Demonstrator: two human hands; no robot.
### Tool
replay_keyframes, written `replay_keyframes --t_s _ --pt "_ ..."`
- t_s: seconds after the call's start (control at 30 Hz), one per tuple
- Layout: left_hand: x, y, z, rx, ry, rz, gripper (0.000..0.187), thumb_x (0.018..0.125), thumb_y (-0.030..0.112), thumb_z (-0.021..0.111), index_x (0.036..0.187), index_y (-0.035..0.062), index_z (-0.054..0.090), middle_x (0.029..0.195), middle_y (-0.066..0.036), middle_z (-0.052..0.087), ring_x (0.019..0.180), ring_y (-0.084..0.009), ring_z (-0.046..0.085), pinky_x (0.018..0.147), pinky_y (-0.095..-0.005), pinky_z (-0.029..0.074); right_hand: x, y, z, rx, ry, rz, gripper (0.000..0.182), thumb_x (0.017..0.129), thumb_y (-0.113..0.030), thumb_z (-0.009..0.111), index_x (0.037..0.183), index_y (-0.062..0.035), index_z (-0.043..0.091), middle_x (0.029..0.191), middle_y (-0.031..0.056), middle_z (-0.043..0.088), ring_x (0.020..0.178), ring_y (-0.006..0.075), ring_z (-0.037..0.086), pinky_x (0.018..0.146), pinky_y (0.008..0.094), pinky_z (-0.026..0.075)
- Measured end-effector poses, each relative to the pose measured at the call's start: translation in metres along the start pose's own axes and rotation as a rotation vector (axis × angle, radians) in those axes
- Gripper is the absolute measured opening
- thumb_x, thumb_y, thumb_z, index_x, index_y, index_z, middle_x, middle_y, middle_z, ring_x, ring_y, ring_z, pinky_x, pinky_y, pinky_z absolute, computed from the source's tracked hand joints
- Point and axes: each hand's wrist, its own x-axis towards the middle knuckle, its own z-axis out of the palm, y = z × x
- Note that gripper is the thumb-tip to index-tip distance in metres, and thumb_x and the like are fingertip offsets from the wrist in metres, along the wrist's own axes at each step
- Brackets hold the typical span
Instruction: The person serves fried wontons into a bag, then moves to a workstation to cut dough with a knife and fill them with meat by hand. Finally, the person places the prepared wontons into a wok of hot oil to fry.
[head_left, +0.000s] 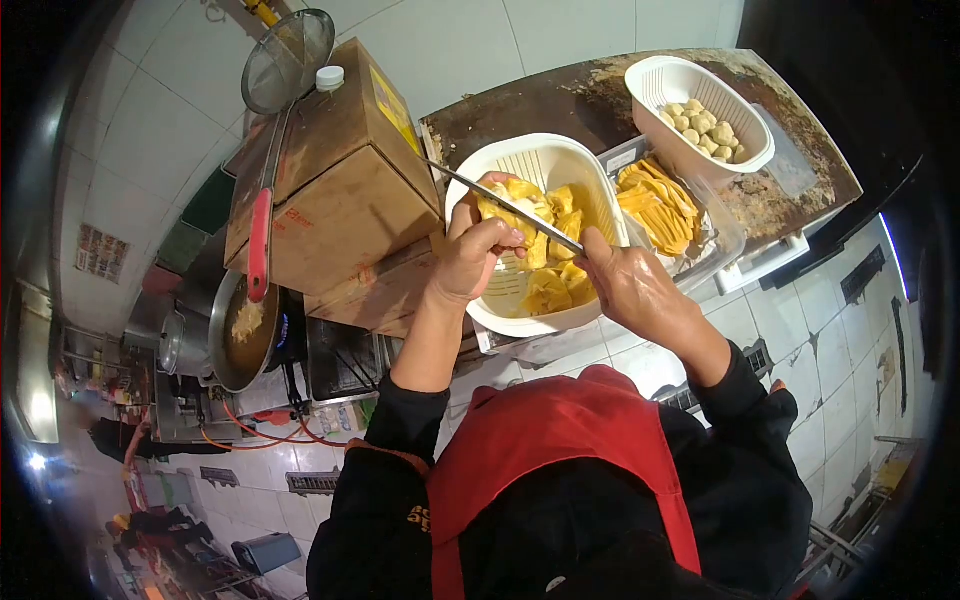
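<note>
My left hand (468, 248) is closed around a yellow piece of jackfruit (495, 207) above a white ribbed basin (525, 165). My right hand (640, 290) grips a long knife (540, 227) near its handle end. The blade slants up to the left, across the held piece and past my left fingers. More yellow jackfruit pieces (548, 290) lie in the basin below both hands. Just right of the basin, a clear tray holds flattened yellow jackfruit strips (655, 205). Farther right, a white basket (690, 75) contains several pale round jackfruit seeds (705, 130).
Cardboard boxes (335, 200) stand left of the basin, with a red-handled strainer (260, 230) leaning there. A pan (240, 350) of brown liquid sits on a stove at left. A person (130, 440) is in the far left background. The worn tabletop (510, 95) ends at right.
</note>
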Motion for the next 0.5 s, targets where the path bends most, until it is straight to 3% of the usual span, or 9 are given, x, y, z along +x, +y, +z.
replay_keyframes --t_s 0.1,0.17,0.23,0.43,0.5 --pt "-0.003 -0.003 0.004 -0.057 0.046 -0.004 0.048 0.062 0.005 0.045 0.109 -0.0013 0.041 0.090 -0.012 0.053 0.070 -0.0160 0.052 0.058 -0.0279 0.046 0.002 0.001 0.002 -0.010 -0.009 -0.006 0.017 0.081 -0.004 0.052 0.084 -0.0003 0.036 0.053 0.0212 0.047 0.051 0.0386 0.050 0.043 0.0426 0.036" --pt "-0.005 -0.005 0.004 -0.142 -0.010 -0.058 0.047 0.065 0.001 0.048 0.111 0.0020 0.041 0.085 -0.007 0.053 0.068 -0.0112 0.051 0.056 -0.0245 0.045 0.002 0.002 0.003 -0.014 -0.012 -0.009 0.016 0.081 -0.004 0.052 0.084 -0.0002 0.036 0.053 0.0211 0.046 0.050 0.0383 0.050 0.043 0.0426 0.036" --pt "-0.006 -0.013 0.003 -0.109 -0.012 -0.061 0.047 0.065 0.001 0.048 0.111 0.0021 0.041 0.085 -0.007 0.053 0.068 -0.0112 0.051 0.056 -0.0243 0.045 0.003 0.002 0.003 -0.059 -0.057 -0.003 0.018 0.078 -0.006 0.051 0.086 0.0000 0.037 0.053 0.0199 0.052 0.053 0.0362 0.056 0.046 0.0432 0.043" --pt "-0.005 -0.013 -0.001 -0.058 -0.005 -0.054 0.047 0.063 0.001 0.048 0.109 0.0025 0.041 0.085 -0.006 0.051 0.069 -0.0110 0.050 0.058 -0.0235 0.045 0.008 0.003 -0.006 0.009 -0.068 -0.074 0.017 0.077 -0.004 0.053 0.083 0.0001 0.038 0.052 0.0207 0.049 0.053 0.0381 0.054 0.046 0.0437 0.041" --pt "0.000 -0.011 -0.012 0.023 -0.029 0.063 0.048 0.061 -0.001 0.049 0.109 0.0026 0.041 0.088 -0.006 0.051 0.076 -0.0125 0.051 0.063 -0.0235 0.045 0.005 -0.002 -0.013 0.028 -0.047 -0.067 0.017 0.078 -0.004 0.053 0.083 0.0003 0.038 0.052 0.0210 0.049 0.053 0.0385 0.053 0.046 0.0439 0.040"
